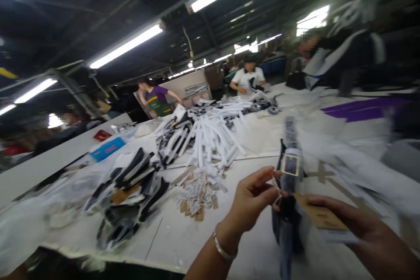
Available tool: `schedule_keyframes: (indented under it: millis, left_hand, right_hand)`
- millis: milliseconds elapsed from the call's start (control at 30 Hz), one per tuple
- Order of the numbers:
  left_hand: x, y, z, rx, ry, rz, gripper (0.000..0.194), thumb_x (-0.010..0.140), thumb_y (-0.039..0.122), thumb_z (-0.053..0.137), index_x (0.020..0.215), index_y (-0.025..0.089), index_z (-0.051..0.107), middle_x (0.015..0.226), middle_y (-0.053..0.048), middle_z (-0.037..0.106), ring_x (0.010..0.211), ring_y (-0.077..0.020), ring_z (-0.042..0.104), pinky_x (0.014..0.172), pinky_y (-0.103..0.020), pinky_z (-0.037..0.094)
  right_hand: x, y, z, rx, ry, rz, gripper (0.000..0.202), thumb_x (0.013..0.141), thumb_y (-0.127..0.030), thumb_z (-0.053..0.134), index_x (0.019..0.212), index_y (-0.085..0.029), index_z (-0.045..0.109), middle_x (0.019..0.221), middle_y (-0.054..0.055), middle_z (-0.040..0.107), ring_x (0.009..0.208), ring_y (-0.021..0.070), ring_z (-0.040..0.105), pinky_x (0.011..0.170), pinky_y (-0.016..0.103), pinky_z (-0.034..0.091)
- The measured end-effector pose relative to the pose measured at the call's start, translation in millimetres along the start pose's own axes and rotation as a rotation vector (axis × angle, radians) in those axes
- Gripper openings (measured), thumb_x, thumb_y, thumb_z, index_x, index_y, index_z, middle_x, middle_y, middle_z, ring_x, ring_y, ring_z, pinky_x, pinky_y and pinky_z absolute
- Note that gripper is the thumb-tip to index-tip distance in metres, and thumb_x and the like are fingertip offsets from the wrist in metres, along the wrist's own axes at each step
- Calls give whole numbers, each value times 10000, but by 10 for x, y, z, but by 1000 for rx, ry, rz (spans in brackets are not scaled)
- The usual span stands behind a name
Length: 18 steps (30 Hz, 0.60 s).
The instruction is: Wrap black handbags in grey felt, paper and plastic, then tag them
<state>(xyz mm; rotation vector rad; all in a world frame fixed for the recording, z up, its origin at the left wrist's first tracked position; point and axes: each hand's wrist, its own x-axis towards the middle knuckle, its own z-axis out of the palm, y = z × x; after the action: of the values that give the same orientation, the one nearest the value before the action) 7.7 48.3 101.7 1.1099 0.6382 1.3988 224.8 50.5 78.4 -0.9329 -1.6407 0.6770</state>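
Near the front edge of the worktop (177, 236), left hand (254, 199) pinches string (277, 191), right hand (357, 218) pinches tag (323, 214), apparently tagging belt (290, 183); looping needed next.

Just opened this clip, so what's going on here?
Over a white worktable, the person's left hand pinches a thin string beside a dark strap with a gold-coloured buckle. The right hand holds a brown tag on the strap's other side. Blur hides whether string and tag are joined. Small white and brown pieces and white strips lie heaped on the table.
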Motion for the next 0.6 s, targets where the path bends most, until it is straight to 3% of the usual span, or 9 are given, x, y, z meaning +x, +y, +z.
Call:
schedule_keyframes:
  millis: [200,333,433,533,600]
  left_hand:
    - [-45,-10,14,106,-36,19,544,716,234,868,1216,356,690,1243,-44,699,919,-159,669,642,-195,543]
    - [-94,50,24,286,-75,110,558,699,336,886,1224,332,695,1200,-48,721,1023,-206,662,806,-270,544]
    - [-110,147,82,462,-19,192,503,726,372,863,1200,304,710,1153,-47,739,1002,-205,668,833,-284,526]
    - [-101,258,196,544,42,266,398,777,307,826,1159,270,721,1109,-42,748,993,-199,678,885,-307,527]
    - [-94,325,294,623,2,330,352,787,198,802,1127,255,726,1073,-30,752,999,-194,683,923,-319,531]
  right_hand:
    - [38,-181,91,-129,78,-219,126,920,-371,672,982,-322,770,1219,43,644,1008,215,663,820,284,586]
    - [48,-238,155,-147,23,-317,173,966,-215,608,1088,-300,697,1054,15,692,1000,187,655,881,286,551]
    - [88,-310,167,-222,14,-351,192,976,-173,574,1105,-276,671,1005,9,700,959,178,655,840,280,548]
    - [153,-418,175,-320,-9,-389,233,981,-138,518,1115,-258,665,997,16,705,945,180,654,814,287,554]
    - [191,-476,166,-353,-34,-422,253,972,-137,499,1124,-255,663,977,22,707,917,186,659,773,298,568]
